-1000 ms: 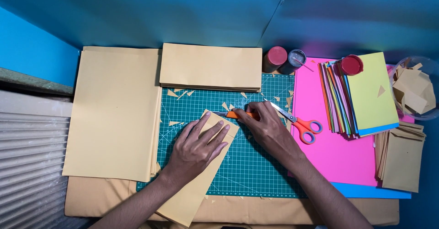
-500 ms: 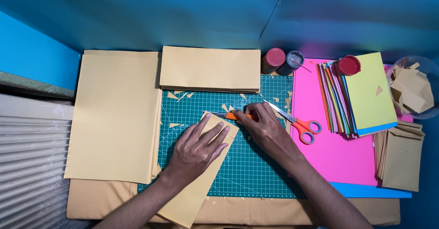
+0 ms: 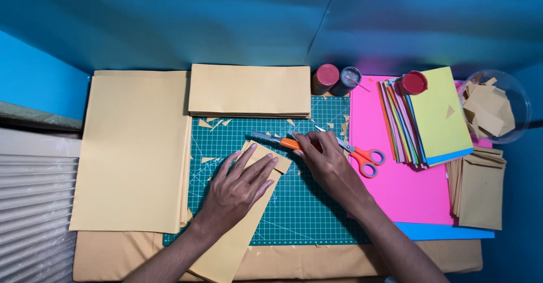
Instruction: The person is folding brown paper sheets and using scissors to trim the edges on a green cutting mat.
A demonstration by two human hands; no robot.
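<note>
My left hand [image 3: 240, 184] lies flat, fingers spread, on a long tan paper strip [image 3: 235, 243] that runs diagonally across the green cutting mat [image 3: 305, 209]. My right hand [image 3: 328, 161] grips an orange-handled craft knife [image 3: 277, 141], its blade pointing left near the strip's upper end. Small tan offcuts [image 3: 212, 123] lie scattered on the mat above my hands.
Large tan sheets [image 3: 133, 147] lie at the left, a tan stack [image 3: 249, 89] at the back. Orange scissors [image 3: 359, 154] rest on pink paper [image 3: 396, 187]. Coloured paper stack [image 3: 432, 116], two jars [image 3: 335, 79], a bowl of tan pieces [image 3: 495, 106] and folded tan pieces [image 3: 479, 189] sit right.
Both hands stay almost where they were; the knife has edged slightly along the strip's top end. The view has shifted a little.
</note>
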